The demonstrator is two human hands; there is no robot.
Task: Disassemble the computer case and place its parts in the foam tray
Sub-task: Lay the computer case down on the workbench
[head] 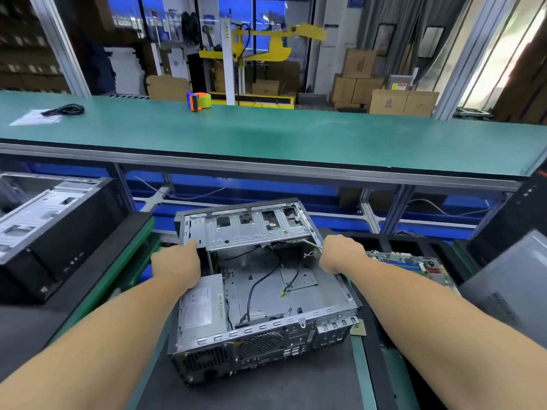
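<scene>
The open computer case point(260, 294) is lying on its side on a dark mat on the low surface point(257, 389), its rear panel facing the person and its side cover off, so the power supply point(201, 309) and loose black cables inside are showing. The left hand point(177, 258) is gripping the far left edge of the case beside the drive cage point(251, 229), its fingers curling over the metal and mostly hidden from view. The right hand point(340, 253) is holding the far right edge of the case; its fingers are folding over the rim, though how tightly cannot be told. A green motherboard point(408, 264) is lying in the black foam tray point(461, 253) just right of the case. Another case point(50, 229) is sitting to the left. On the green surface point(296, 137) beyond, a tape dispenser point(198, 100) is standing.
</scene>
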